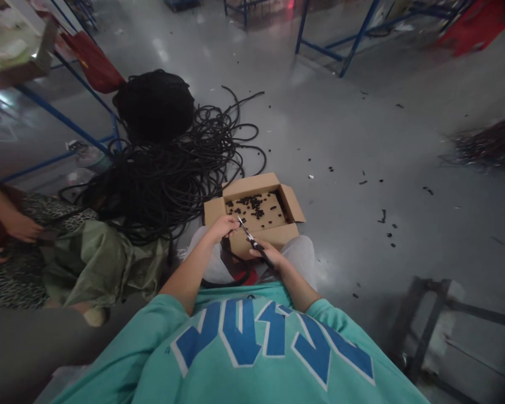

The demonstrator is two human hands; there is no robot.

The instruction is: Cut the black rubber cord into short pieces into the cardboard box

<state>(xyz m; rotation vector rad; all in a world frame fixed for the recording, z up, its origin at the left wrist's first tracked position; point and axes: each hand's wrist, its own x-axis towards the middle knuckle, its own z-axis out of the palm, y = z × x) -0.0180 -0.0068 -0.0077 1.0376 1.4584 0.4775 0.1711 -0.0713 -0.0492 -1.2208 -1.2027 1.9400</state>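
Head view: scissors right up at the pinched cord, just over the box's near edge

So the cardboard box is the landmark, sitting by the person's knees, flaps folded out. Left hand is at its near-left corner, fingers pinched shut on what looks like the end of a black cord. Right hand is over the near flap, fingers curled closed round the scissors' dark handles. Blades point up-left and reach the left fingertips; can't tell if they touch the cord, or how wide they're open. Loads of small black pieces lie inside the box. Tight on the left: a big cord tangle comes close to the left flap, with a co-worker's hand well beyond. Right of the box it's open floor, just scattered scraps.
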